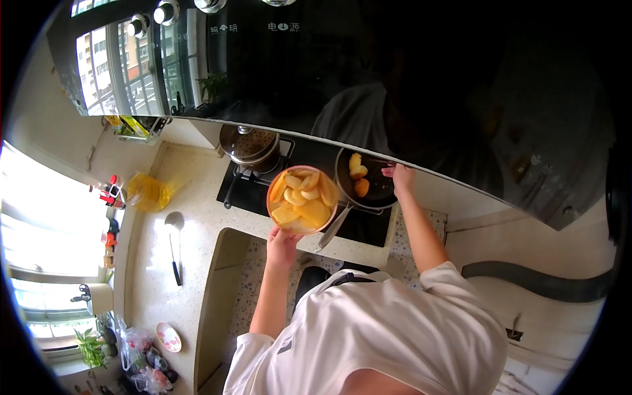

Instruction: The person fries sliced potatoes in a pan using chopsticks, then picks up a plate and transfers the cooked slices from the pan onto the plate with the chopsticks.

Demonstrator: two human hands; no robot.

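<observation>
My left hand (283,247) grips the near edge of a round bowl (270,204) with an orange-pink rim. Pale yellow slices (304,197), which look like potato, fill it. To its right a dark frying pan (378,191) sits on the stove, its metal handle (334,227) pointing toward me. A few yellow pieces (359,172) lie on the left side of the pan. Over the pan's right side is my right hand (400,179), fingers stretched out to the left, with nothing visible in them. The hood edge hides the pan's far rim.
A glass-lidded pot (250,148) stands on the left burner. The black range hood (395,85) overhangs the stove. Along the left counter are an oil jug (148,192), a ladle (174,243), a small patterned plate (169,337) and plastic bags (138,342).
</observation>
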